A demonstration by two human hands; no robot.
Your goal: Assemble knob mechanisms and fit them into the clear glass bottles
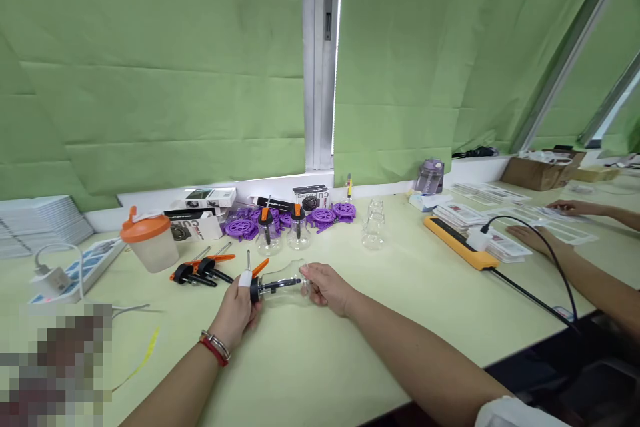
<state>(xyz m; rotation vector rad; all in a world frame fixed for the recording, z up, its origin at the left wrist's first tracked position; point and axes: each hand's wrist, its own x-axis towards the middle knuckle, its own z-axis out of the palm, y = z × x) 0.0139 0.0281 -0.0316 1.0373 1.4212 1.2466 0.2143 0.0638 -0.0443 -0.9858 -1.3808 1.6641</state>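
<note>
Held sideways above the table between my hands is a clear dispenser bottle (pixel 286 283) with a black cap, an orange lever and a metal spout. My left hand (pixel 237 305) is closed around the black cap (pixel 255 289); a white wrap covers one fingertip. My right hand (pixel 327 288) grips the bottle's rounded base end. A black tube shows inside the clear body. Just left lie loose black-and-orange pump caps (pixel 206 271). Behind, two assembled bottles (pixel 299 232) stand upright, and a stack of clear bottle bodies (pixel 373 230) stands to their right.
Purple plastic parts (pixel 241 228) and cup-holder boxes (pixel 197 225) line the wall. An orange-lidded container (pixel 150 245) and white power strip (pixel 97 267) sit left. Right are a yellow power strip (pixel 457 242), its cable, printed sheets (pixel 460 215) and another person's hands (pixel 543 240).
</note>
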